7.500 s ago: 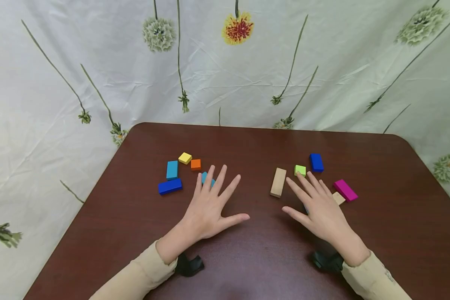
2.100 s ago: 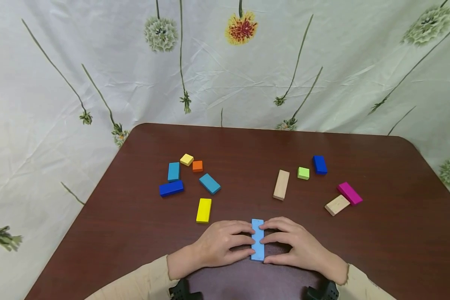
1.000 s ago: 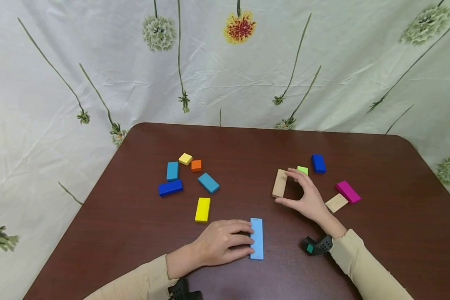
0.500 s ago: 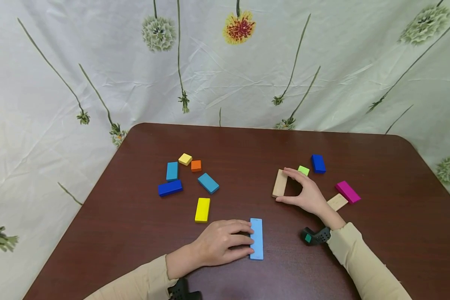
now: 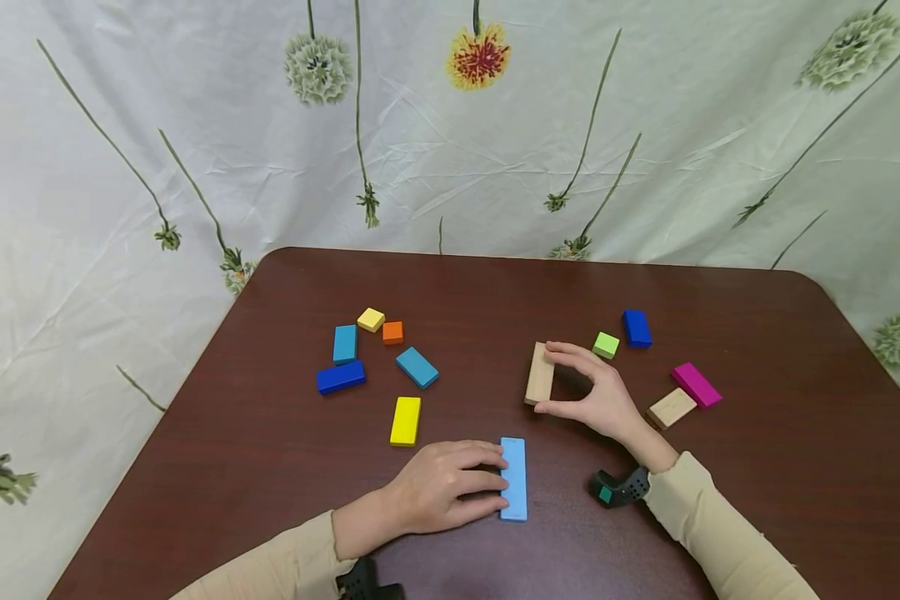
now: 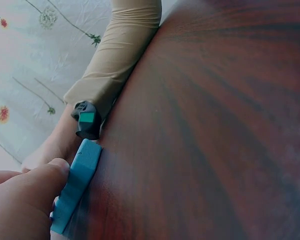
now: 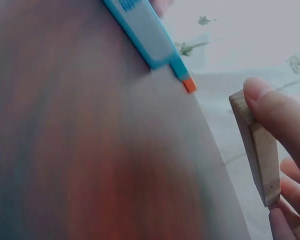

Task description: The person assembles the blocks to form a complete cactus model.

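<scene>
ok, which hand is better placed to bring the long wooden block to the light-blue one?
Right hand, likely: it pinches the long wooden block. The left hand touches the light-blue block, so could steady it.

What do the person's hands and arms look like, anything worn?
Left hand and right hand: bare, no gloves. The left sleeve and right sleeve are beige and long. A dark device sits at each wrist, left device and right device; the right one carries a green square. No cables show.
</scene>
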A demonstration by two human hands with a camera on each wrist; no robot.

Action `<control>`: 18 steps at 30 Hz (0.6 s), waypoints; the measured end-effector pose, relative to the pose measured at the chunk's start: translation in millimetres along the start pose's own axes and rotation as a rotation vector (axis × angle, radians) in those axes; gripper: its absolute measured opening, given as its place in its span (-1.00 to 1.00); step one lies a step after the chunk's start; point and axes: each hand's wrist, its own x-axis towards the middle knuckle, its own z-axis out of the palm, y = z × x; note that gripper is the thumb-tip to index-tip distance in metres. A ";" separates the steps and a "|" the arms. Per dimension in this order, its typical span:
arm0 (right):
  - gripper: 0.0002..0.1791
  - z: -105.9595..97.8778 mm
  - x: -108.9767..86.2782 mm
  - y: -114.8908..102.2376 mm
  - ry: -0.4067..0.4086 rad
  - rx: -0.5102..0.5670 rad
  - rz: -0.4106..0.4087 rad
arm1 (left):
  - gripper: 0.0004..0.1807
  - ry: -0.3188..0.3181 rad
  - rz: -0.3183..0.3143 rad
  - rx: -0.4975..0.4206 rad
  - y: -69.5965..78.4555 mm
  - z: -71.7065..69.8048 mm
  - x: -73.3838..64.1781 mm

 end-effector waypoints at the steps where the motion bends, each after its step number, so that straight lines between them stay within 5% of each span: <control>1: -0.29 1.0 -0.2 -6.4 -0.007 0.002 -0.005 | -0.82 0.000 0.000 -0.001 0.0 0.0 0.0; 5: -0.30 6.5 -1.0 -20.4 -0.051 -0.005 -0.026 | -0.82 0.000 0.004 0.001 -0.1 0.1 0.1; 18: -0.26 19.8 4.4 -3.0 -0.173 -0.012 -0.056 | -0.83 0.007 0.008 0.003 -0.2 0.4 0.5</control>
